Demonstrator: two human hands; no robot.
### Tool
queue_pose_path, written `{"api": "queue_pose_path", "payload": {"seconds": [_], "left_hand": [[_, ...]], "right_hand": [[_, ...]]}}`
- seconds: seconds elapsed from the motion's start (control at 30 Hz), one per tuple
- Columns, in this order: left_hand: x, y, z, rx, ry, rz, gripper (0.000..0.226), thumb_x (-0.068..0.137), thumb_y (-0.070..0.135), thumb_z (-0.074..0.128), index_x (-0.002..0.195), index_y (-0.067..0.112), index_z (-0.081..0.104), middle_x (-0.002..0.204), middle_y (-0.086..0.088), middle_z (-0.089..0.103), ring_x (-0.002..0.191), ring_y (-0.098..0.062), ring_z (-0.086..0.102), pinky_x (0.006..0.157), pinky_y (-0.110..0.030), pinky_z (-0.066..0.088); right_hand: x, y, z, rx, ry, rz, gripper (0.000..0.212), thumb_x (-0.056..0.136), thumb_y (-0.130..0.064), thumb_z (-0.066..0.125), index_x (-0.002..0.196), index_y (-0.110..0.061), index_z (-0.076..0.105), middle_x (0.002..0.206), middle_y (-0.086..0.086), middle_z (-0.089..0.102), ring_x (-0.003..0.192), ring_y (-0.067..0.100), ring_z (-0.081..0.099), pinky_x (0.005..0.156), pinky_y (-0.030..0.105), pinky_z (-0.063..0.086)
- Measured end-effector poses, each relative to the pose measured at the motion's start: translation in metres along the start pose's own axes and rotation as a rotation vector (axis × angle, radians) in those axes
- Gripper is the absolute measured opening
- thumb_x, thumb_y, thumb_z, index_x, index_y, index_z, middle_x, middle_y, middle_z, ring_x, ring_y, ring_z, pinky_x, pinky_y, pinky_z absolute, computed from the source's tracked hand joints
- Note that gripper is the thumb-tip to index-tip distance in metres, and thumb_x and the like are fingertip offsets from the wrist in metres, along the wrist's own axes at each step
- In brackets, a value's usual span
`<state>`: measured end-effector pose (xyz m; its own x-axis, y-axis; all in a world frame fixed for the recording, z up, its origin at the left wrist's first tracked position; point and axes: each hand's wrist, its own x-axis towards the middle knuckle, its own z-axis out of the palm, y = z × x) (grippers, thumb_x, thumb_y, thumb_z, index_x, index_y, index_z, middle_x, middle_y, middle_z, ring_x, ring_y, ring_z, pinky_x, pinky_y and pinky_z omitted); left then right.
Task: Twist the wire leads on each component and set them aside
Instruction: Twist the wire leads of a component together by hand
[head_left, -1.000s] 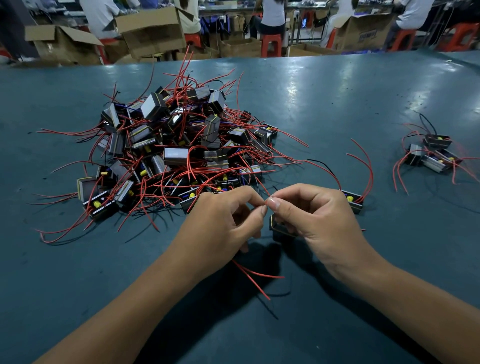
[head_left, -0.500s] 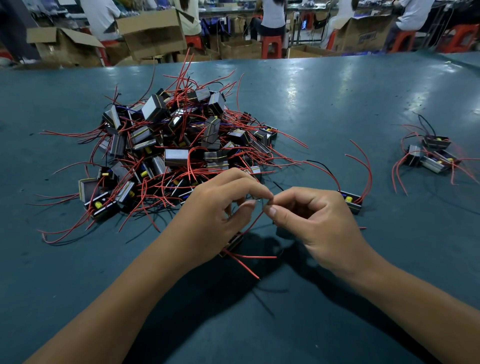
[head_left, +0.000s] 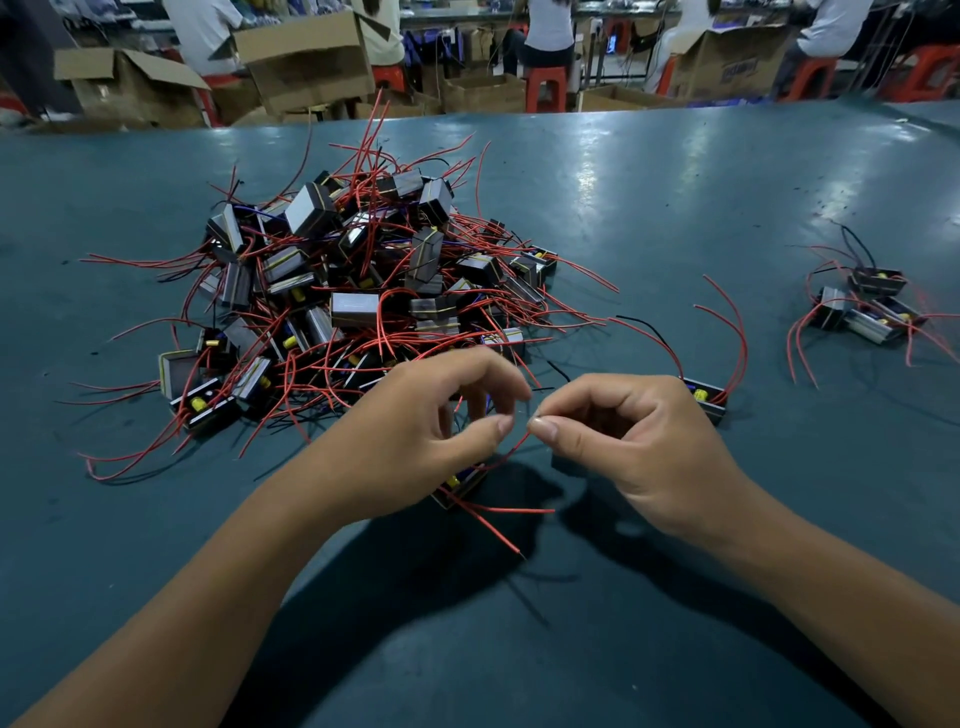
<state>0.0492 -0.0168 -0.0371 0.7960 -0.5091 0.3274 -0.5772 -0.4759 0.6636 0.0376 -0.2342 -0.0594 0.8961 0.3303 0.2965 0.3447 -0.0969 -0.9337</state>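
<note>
A small black component (head_left: 460, 486) with a yellow part hangs just under my left hand (head_left: 426, 436), whose curled lower fingers seem to hold it; thumb and forefinger stand apart. One red lead (head_left: 511, 449) runs from it up to my right hand (head_left: 628, 441), which pinches the bare tip between thumb and forefinger. Two other red leads (head_left: 498, 514) stick out below the component. The big pile of components with red wires (head_left: 363, 291) lies behind my left hand. A small group of set-aside components (head_left: 867, 306) sits at the far right.
A single component (head_left: 707, 399) with long red leads lies just behind my right hand. The blue-green table (head_left: 623, 208) runs back to an edge. Beyond it stand cardboard boxes (head_left: 306, 57), red stools and seated people.
The component has passed from under my right hand to under my left. My left thumb and forefinger have let go of the lead tip and spread apart; my right hand still pinches it.
</note>
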Motion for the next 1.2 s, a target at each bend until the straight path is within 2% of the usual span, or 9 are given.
{"api": "queue_pose_path", "payload": {"seconds": [0.1,0.2,0.33,0.47,0.63,0.8,0.87,1.0,1.2], "left_hand": [[0.0,0.003,0.004,-0.126,0.001,-0.038,0.017,0.09,0.02,0.062,0.104,0.028,0.066,0.093,0.008,0.067,0.079,-0.021,0.065,0.067,-0.046,0.05],[0.0,0.005,0.006,-0.043,-0.003,0.057,0.021,0.09,0.019,0.066,0.11,0.027,0.065,0.097,0.013,0.063,0.085,-0.017,0.062,0.066,-0.034,0.05],[0.002,0.003,0.005,0.11,0.057,0.178,0.012,0.093,0.017,0.069,0.106,0.017,0.068,0.097,0.008,0.063,0.082,-0.011,0.059,0.071,-0.015,0.04],[0.004,0.0,0.003,0.176,0.068,0.225,0.011,0.096,0.023,0.065,0.1,0.013,0.07,0.098,0.008,0.061,0.087,-0.002,0.055,0.077,-0.01,0.037],[0.004,-0.002,0.001,0.203,0.084,0.292,0.015,0.095,0.026,0.066,0.098,0.013,0.072,0.099,0.005,0.063,0.092,-0.009,0.058,0.077,-0.02,0.045],[0.004,-0.003,-0.003,0.212,0.061,0.325,0.013,0.092,0.025,0.07,0.098,0.013,0.074,0.099,0.008,0.063,0.091,-0.001,0.053,0.081,-0.02,0.044],[0.004,-0.002,-0.003,0.223,0.074,0.349,0.013,0.092,0.024,0.07,0.096,0.012,0.075,0.097,0.006,0.064,0.089,-0.008,0.057,0.079,-0.025,0.047],[0.005,-0.001,-0.004,0.219,0.094,0.373,0.013,0.09,0.022,0.071,0.091,0.01,0.076,0.093,0.006,0.064,0.082,-0.021,0.06,0.073,-0.034,0.049],[0.005,-0.001,-0.006,0.216,0.083,0.386,0.011,0.088,0.02,0.073,0.089,0.01,0.076,0.092,0.004,0.065,0.081,-0.021,0.06,0.074,-0.033,0.048]], "right_hand": [[0.0,0.0,0.001,-0.019,-0.007,-0.014,0.004,0.085,-0.014,0.076,0.082,-0.015,0.075,0.069,-0.005,0.067,0.065,0.005,0.056,0.062,0.02,0.044],[0.0,0.001,-0.001,-0.026,-0.01,-0.011,0.005,0.085,-0.014,0.076,0.081,-0.016,0.076,0.068,-0.006,0.066,0.063,0.005,0.055,0.06,0.018,0.043],[0.0,0.001,-0.002,-0.023,0.005,0.006,0.006,0.085,-0.016,0.077,0.08,-0.019,0.075,0.066,-0.004,0.064,0.062,0.011,0.052,0.059,0.028,0.042],[0.0,0.001,-0.002,-0.02,-0.006,0.011,0.007,0.082,-0.023,0.076,0.082,-0.016,0.076,0.067,-0.004,0.064,0.062,0.011,0.053,0.059,0.03,0.043],[-0.001,-0.001,-0.002,0.003,-0.032,0.011,0.007,0.082,-0.024,0.075,0.084,-0.017,0.075,0.066,0.007,0.064,0.062,0.015,0.053,0.059,0.035,0.044],[-0.001,-0.003,-0.001,0.016,-0.051,0.006,0.011,0.082,-0.025,0.076,0.084,-0.014,0.075,0.071,0.018,0.064,0.062,0.02,0.053,0.057,0.04,0.043],[-0.001,-0.004,-0.001,0.024,-0.058,0.009,0.011,0.082,-0.025,0.075,0.084,-0.014,0.075,0.071,0.02,0.064,0.062,0.023,0.053,0.057,0.045,0.044],[-0.001,-0.005,-0.001,0.036,-0.084,0.005,0.006,0.083,-0.024,0.074,0.084,-0.019,0.075,0.072,0.021,0.063,0.063,0.024,0.053,0.058,0.046,0.043],[-0.001,-0.003,0.0,0.031,-0.108,-0.021,0.002,0.084,-0.022,0.074,0.082,-0.023,0.074,0.071,0.016,0.063,0.063,0.023,0.052,0.057,0.048,0.042]]}}
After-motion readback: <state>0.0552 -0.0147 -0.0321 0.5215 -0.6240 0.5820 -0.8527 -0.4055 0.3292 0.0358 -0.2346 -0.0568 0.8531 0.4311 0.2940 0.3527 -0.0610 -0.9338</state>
